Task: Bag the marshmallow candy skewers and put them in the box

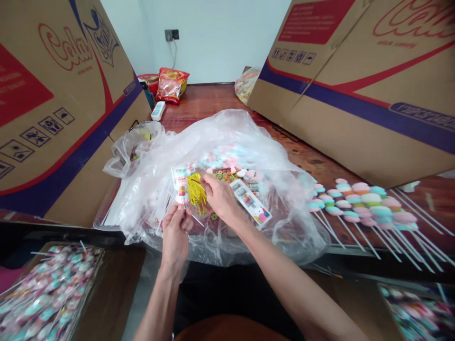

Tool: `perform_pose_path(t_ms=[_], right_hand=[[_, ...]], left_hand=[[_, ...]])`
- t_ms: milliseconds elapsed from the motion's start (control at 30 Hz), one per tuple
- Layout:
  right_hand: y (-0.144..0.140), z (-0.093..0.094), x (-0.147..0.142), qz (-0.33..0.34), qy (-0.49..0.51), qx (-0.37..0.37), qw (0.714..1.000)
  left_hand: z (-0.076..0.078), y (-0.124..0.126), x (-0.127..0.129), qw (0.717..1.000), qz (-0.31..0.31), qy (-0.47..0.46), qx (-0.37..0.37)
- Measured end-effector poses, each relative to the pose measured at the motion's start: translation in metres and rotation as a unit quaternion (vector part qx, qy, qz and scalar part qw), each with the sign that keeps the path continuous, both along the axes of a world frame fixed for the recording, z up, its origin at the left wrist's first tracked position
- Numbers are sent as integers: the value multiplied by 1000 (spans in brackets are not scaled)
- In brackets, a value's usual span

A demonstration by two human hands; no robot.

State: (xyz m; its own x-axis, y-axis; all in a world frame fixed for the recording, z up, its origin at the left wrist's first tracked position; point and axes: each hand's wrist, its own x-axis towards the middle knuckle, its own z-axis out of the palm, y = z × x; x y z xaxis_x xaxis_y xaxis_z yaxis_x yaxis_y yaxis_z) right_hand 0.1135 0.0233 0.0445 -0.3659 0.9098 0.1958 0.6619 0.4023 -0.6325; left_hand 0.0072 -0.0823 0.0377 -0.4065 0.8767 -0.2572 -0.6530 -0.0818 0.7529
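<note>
Left hand point(175, 232) pinches a light, crinkly wrapped marshmallow skewer point(180, 184) by its stick; right hand point(218, 196) fingers thin gold twist ties point(196, 192).

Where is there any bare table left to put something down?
Bare wood shows behind the clear plastic bag, between the white remote and the right cardboard box. The right side is crowded with marshmallow skewers.

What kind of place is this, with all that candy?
Probably a small candy-packing workroom, not a shop. Big cardboard cartons stand on the table, unwrapped marshmallow sticks lie in rows, and the left hand holds one already bagged, beside yellow twist ties.
</note>
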Motion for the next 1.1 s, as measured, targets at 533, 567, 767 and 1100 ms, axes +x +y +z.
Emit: perform_pose_path(t_ms=[533,567,767,1100], right_hand=[[-61,-7,40,-28,402,-270,875],[-61,-6,42,-34,406,-269,873],[-66,-3,57,-55,379,-206,900],[-81,-9,99,43,457,-233,857]], left_hand=[[-8,-4,40,986,-98,130,27],[-9,-4,42,986,-107,127,34],[-8,2,58,989,-91,109,42],[10,8,65,929,-336,-152,-47]])
